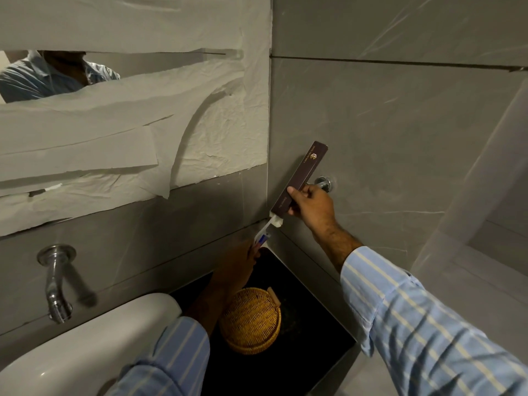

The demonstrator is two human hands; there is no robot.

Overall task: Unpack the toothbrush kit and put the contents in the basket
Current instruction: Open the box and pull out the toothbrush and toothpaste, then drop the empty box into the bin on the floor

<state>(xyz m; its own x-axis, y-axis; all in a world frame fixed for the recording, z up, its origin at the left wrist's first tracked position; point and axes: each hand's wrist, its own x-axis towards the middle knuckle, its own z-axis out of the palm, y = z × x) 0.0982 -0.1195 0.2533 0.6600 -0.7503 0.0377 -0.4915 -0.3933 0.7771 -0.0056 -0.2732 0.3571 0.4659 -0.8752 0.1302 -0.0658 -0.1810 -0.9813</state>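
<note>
A person in a blue striped shirt is emptying a toothbrush kit at a dim bathroom corner, where the grey stone-look wall (400,115) is meeting a mirror (120,124) papered over with crinkled, torn white sheets. The glossy white basin (94,341) is curving in at lower left beneath a chrome tap (57,284), and a flat black counter (308,332) is carrying the round, tightly woven wicker basket (251,321).

The right hand (310,202) is clamped on the slim, dark maroon cardboard box (300,181), thumb on its face and fingers wrapped behind, tilting its open end downward. The left hand (234,270), in shadow, is pinching the end of a small white and blue item (263,234), probably the toothpaste tube or brush, that is sliding out below a white wad (276,221) at the box mouth.

The basket is sitting below and slightly toward the person, not directly under the box, so anything slipping free unassisted is likely landing on the hard counter or skidding toward the basin. The smooth contents could shoot out together if the box is tipping steeper, and the light wad looks ready to drop first.
</note>
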